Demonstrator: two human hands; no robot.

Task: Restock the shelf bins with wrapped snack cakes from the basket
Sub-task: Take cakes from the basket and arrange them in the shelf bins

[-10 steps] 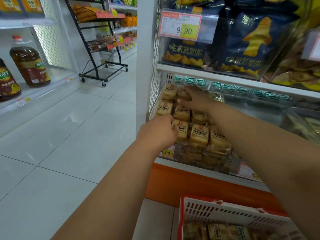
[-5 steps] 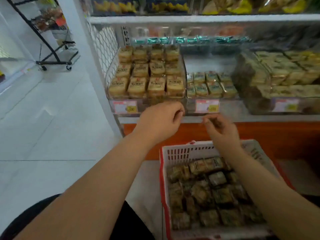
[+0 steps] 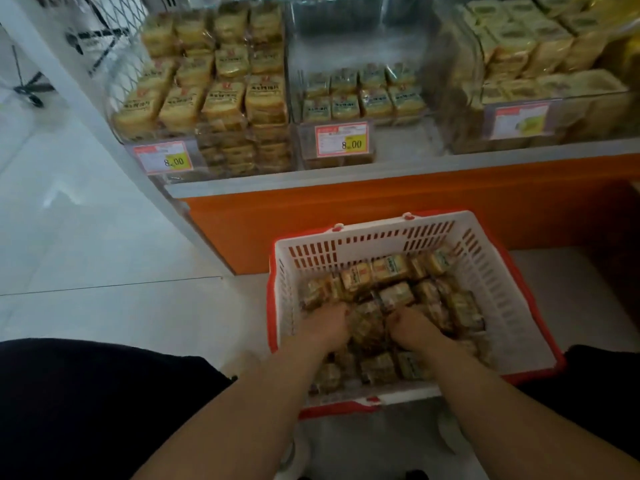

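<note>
At the far left of the frame lies pale tiled floor [image 3: 86, 244], and a dark trouser leg [image 3: 86, 403] fills the lower left corner. Moving right, the white upright post [image 3: 104, 109] of the shelf runs diagonally down to the orange base panel [image 3: 381, 202]. In the upper left centre stands the left bin [image 3: 207, 98], clear-walled and packed with rows of yellow wrapped cakes; a price tag [image 3: 164, 161] reading 8.00 hangs on its front. Just beside it, in the upper middle, the middle bin [image 3: 360, 98] holds a low double row of smaller wrapped cakes with bare space behind them, and a second price tag [image 3: 342, 138] also reads 8.00. In the upper right, the right bin [image 3: 536, 74] is heaped with pale green-labelled packs.

Below the shelf, in the lower middle of the frame, the red-rimmed white basket [image 3: 485, 271] sits on the floor, filled with wrapped snack cakes [image 3: 391, 268]. The left hand [image 3: 323, 325] reaches down into the pile, its fingers curled in among the packets. Just right of it, with a few packets between, the right hand [image 3: 414, 329] does likewise, fingers bent down into the cakes. Whether either hand actually grips a packet cannot be told, since the fingertips are buried in the wrappers.
</note>
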